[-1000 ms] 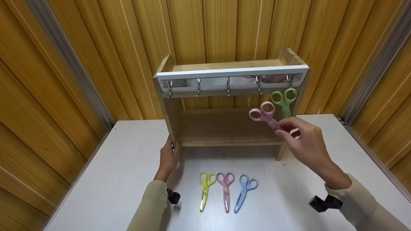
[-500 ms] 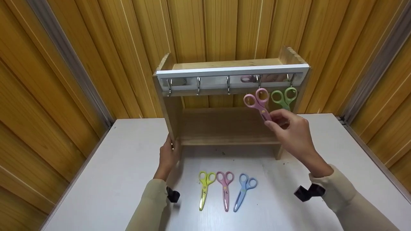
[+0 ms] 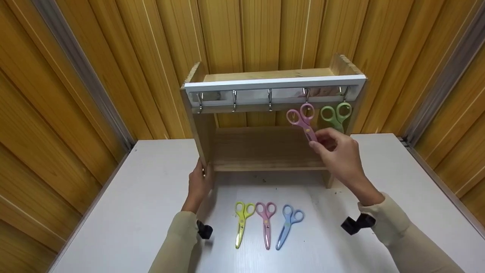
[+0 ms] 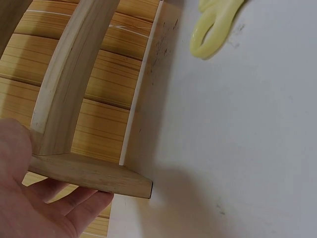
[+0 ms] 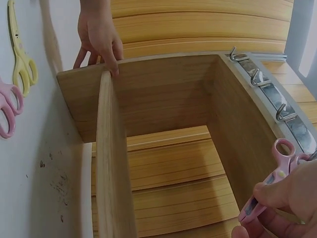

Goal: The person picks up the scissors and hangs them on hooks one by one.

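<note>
My right hand [image 3: 339, 153] pinches pink scissors [image 3: 304, 122] by the blade end, handles up. One ring of these scissors overlaps the lower tip of the fourth hook from the left, on the hook rail [image 3: 250, 85]. Green scissors [image 3: 335, 116] hang by a ring from the rightmost hook, their lower part hidden behind my right hand. At the lower left, my left hand [image 3: 197, 185] grips the side panel of the wooden shelf [image 3: 265, 148]. In the left wrist view, fingers [image 4: 88, 210] reach around that panel's edge [image 4: 94, 174].
Yellow scissors [image 3: 241, 223], a second pair of pink scissors [image 3: 266, 223] and blue scissors [image 3: 288, 225] lie in a row on the white table [image 3: 159, 212] before the shelf. Three hooks on the left carry nothing. A wood-patterned wall [image 3: 261, 34] stands behind.
The right hand has brought the pink scissors up and left, from in front of the green pair to the fourth hook. My left hand has stayed on the panel.
</note>
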`<state>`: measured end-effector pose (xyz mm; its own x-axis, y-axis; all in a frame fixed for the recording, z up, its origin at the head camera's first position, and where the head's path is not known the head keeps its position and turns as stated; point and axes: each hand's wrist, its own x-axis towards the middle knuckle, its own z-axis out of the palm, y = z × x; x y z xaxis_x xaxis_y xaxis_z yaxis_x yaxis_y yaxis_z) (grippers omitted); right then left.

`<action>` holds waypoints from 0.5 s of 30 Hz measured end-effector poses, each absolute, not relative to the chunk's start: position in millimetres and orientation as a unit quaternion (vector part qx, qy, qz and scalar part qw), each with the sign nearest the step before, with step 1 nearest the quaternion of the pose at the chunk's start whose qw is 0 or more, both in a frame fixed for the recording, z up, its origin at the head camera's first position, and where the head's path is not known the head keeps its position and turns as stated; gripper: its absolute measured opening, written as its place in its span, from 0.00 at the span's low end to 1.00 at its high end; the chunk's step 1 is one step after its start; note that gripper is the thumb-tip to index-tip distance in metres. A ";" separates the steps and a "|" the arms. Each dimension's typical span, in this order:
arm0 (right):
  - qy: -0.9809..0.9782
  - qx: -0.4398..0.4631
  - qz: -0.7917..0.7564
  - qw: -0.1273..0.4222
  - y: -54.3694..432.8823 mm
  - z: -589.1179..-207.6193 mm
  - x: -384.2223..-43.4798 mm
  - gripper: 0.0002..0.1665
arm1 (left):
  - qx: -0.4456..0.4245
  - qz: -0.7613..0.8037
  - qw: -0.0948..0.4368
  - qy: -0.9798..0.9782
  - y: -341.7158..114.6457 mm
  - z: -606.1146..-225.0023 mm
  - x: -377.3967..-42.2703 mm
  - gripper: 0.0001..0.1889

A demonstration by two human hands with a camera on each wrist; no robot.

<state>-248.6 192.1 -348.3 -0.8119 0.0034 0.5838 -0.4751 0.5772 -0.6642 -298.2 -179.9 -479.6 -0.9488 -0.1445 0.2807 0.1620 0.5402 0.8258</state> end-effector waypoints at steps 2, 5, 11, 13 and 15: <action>-0.845 0.140 0.438 0.273 191.7 -349.4 -249.4 0.10 | -0.005 -0.483 0.159 -0.861 -179.9 -479.1 -297.8 0.29; -0.845 0.141 0.439 0.273 191.0 -350.7 -249.8 0.09 | -0.009 -0.485 0.162 -0.860 -180.1 -479.2 -297.3 0.30; -0.845 0.142 0.438 0.273 189.8 -353.6 -250.6 0.10 | -0.003 -0.484 0.157 -0.861 -179.8 -479.3 -297.2 0.29; -0.845 0.142 0.437 0.273 188.9 -355.1 -250.6 0.10 | -0.003 -0.483 0.159 -0.861 -179.8 -479.0 -297.2 0.29; -0.845 0.142 0.437 0.272 188.2 -356.6 -250.9 0.11 | -0.006 -0.482 0.163 -0.861 -180.0 -478.6 -297.4 0.29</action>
<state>-250.9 188.2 -356.6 -0.8116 -0.0011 0.5842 -0.4774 0.5776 -0.6622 -297.4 -180.0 -478.6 -0.9467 -0.1475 0.2864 0.1670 0.5358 0.8277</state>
